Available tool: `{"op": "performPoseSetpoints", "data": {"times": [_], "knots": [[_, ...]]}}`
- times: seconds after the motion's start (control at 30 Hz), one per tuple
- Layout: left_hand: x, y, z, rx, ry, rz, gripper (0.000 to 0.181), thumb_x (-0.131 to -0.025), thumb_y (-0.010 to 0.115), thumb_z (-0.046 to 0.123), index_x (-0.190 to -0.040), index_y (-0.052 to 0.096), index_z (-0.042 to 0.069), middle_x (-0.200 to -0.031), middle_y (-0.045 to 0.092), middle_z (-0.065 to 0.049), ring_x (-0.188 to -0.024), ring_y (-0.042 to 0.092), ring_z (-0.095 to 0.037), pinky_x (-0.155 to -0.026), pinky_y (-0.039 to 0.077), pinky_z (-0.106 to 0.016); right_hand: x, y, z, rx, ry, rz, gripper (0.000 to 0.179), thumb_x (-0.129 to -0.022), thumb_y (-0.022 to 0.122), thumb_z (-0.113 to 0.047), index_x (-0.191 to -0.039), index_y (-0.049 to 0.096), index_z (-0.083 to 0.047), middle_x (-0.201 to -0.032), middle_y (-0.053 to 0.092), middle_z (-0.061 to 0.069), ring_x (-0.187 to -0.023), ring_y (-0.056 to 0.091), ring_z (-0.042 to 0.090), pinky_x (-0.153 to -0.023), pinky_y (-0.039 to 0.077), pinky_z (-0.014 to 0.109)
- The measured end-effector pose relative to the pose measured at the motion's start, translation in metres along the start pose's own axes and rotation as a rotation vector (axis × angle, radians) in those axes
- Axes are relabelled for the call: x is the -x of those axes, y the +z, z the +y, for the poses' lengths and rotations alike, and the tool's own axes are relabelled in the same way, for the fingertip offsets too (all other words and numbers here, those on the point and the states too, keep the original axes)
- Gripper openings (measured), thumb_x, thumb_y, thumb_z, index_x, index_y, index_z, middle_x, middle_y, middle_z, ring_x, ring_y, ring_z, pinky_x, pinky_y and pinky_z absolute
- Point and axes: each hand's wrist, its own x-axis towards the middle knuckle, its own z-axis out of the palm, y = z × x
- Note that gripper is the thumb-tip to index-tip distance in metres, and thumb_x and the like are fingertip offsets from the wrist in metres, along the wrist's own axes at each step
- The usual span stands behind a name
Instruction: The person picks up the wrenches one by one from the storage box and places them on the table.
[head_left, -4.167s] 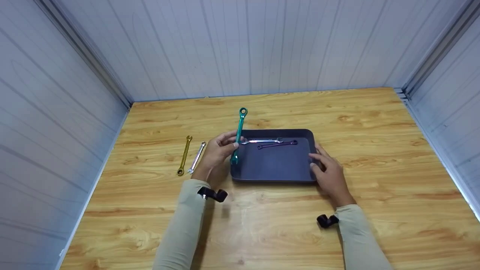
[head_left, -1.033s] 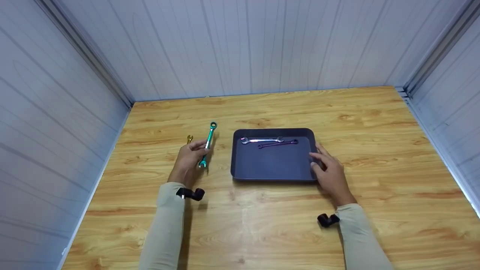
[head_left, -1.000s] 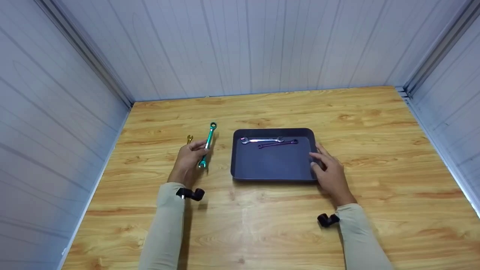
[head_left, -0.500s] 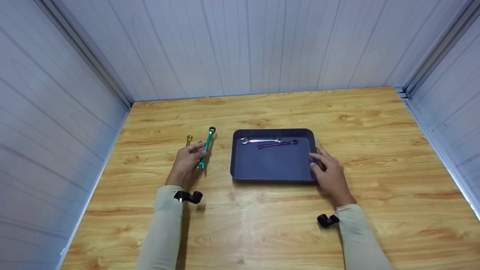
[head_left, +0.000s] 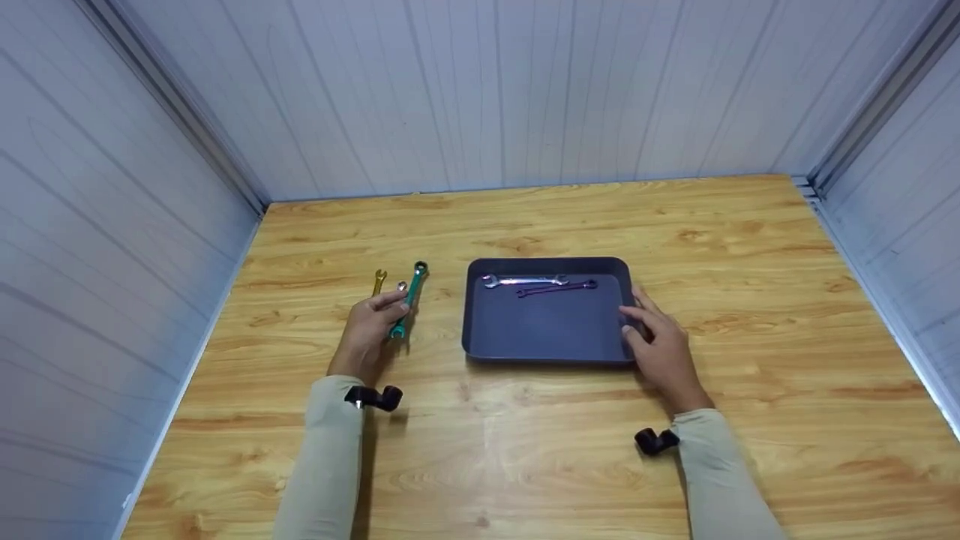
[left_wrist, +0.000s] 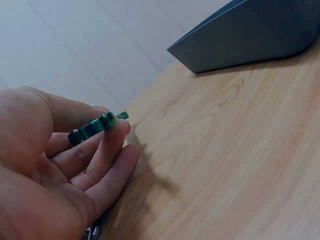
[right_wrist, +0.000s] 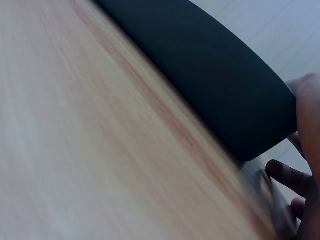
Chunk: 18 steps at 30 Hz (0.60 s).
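Observation:
Between thumb and fingers, my left hand (head_left: pixel 367 328) pinches a green combination wrench (head_left: pixel 414 291), its ring end pointing away from me. In the left wrist view the same wrench (left_wrist: pixel 92 129) is seen end-on, a little above the table. Just beyond that hand lie a gold wrench (head_left: pixel 379 277) and a silver wrench (head_left: pixel 402 286), both mostly hidden by it. At the right side of a dark grey tray (head_left: pixel 547 330), my right hand (head_left: pixel 658 349) grips the rim. Inside the tray, a silver open-end wrench (head_left: pixel 525 281) lies near the far wall, beside a purple wrench (head_left: pixel 556 289).
The wooden table (head_left: pixel 495 450) runs back to a white panelled wall (head_left: pixel 465 97), with similar panels on the left and right. Black wrist cameras (head_left: pixel 374 397) sit on both sleeves. Bare wood separates the left hand from the tray.
From over the tray's left edge, my left hand has carried the green wrench left beside the gold and silver ones. In the last second it has shifted slightly nearer me. My right hand stays put.

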Motion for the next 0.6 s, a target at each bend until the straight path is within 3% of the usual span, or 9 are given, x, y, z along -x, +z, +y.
{"op": "performPoseSetpoints", "data": {"times": [0.27, 0.6], "knots": [[-0.0004, -0.0004, -0.0018, 0.025, 0.013, 0.011, 0.035, -0.098, 0.064, 0.008, -0.133, 0.063, 0.001, -0.135, 0.059, -0.017, -0.104, 0.061, -0.017, -0.079, 0.051, -0.023, 0.0013, -0.0012, -0.0022, -0.004, 0.008, -0.005, 0.032, -0.096, 0.064, -0.008, -0.128, 0.067, -0.004, -0.156, 0.041, 0.006, -0.142, 0.038, 0.029, -0.116, 0.015, 0.061], [0.0008, -0.0007, -0.0009, 0.174, -0.027, -0.003, 0.031, -0.1, 0.06, 0.006, -0.13, 0.064, -0.003, -0.125, 0.062, -0.022, -0.098, 0.066, -0.022, -0.085, 0.055, -0.031, 0.001, -0.0007, -0.0011, -0.012, 0.023, -0.007, 0.032, -0.096, 0.064, -0.008, -0.128, 0.067, -0.006, -0.156, 0.041, 0.004, -0.143, 0.037, 0.026, -0.116, 0.019, 0.057]]}}
